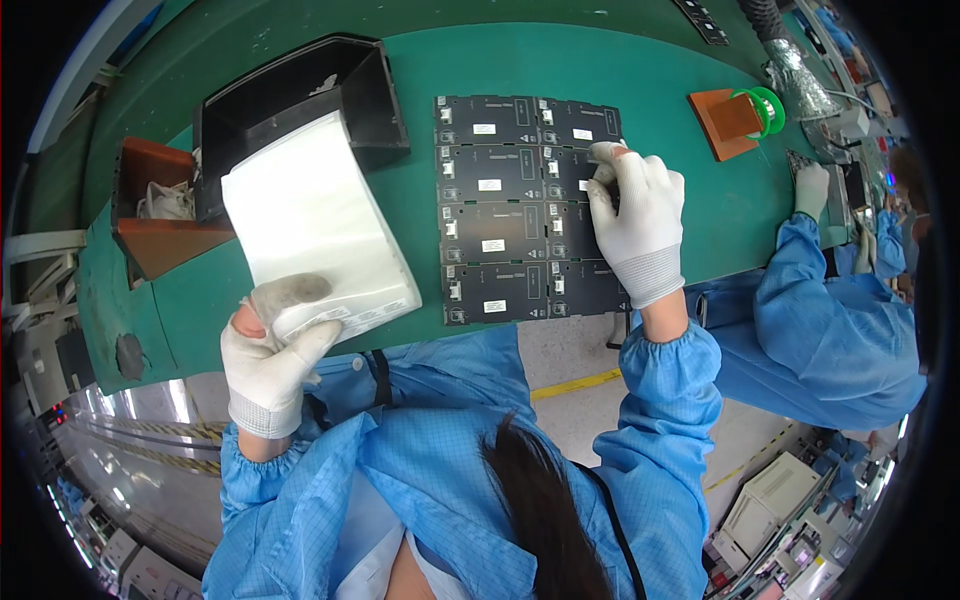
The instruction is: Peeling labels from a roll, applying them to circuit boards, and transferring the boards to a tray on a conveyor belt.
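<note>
My left hand, in a white glove with greyed fingertips, grips the lower end of a white label sheet between thumb and fingers. The sheet curves up and away over the table's left part. My right hand, also gloved, bends over the right column of a panel of black circuit boards. Its thumb and fingers close at a small white label on the second board from the far end. Several other boards carry similar labels. The hand hides part of the right column.
On the green table, a black bin and a brown box stand at left. At right are a brown block, a green spool and a silvery duct. A co-worker in blue sits close by on the right.
</note>
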A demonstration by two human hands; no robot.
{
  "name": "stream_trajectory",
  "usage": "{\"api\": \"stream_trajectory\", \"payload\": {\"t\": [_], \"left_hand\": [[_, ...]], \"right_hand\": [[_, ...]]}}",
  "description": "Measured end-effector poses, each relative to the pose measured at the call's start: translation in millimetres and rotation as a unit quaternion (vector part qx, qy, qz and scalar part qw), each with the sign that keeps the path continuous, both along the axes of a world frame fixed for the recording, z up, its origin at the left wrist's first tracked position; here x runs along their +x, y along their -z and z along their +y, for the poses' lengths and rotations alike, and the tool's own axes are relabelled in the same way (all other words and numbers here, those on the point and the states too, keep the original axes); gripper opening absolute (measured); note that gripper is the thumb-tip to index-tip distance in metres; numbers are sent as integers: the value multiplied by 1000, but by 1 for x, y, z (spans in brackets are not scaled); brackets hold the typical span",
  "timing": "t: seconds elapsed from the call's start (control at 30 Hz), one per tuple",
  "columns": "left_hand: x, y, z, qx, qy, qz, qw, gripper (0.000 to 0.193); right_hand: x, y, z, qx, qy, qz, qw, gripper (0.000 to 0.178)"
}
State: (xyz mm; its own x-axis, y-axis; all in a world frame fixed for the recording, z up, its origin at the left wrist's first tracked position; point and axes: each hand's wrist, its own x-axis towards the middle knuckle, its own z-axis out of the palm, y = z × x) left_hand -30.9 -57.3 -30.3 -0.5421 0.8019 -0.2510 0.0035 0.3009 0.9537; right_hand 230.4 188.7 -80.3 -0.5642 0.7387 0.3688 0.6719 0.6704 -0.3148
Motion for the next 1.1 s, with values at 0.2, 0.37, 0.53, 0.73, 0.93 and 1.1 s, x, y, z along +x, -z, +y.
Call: {"api": "stream_trajectory", "payload": {"t": [0.2, 0.37, 0.53, 0.73, 0.93, 1.1], "left_hand": [[3, -5, 9, 38, 37, -65, 997, 55], [4, -1, 10, 81, 58, -21, 995, 44], [8, -15, 13, 39, 59, -30, 997, 37], [8, -12, 9, 36, 45, -68, 996, 37], [10, -13, 13, -6, 61, -38, 997, 37], [8, -6, 12, 76, 36, -57, 995, 47]], "right_hand": [[15, 7, -1, 54, 60, 72, 994, 51], [-26, -49, -72, -153, -69, 233, 958, 30], [-83, -62, -99, -46, -273, 195, 941, 35], [-99, -52, -111, -21, -269, 179, 946, 36], [-87, -53, -107, 0, -294, 178, 939, 38], [-36, -58, -79, -370, -22, 363, 855, 32]]}}
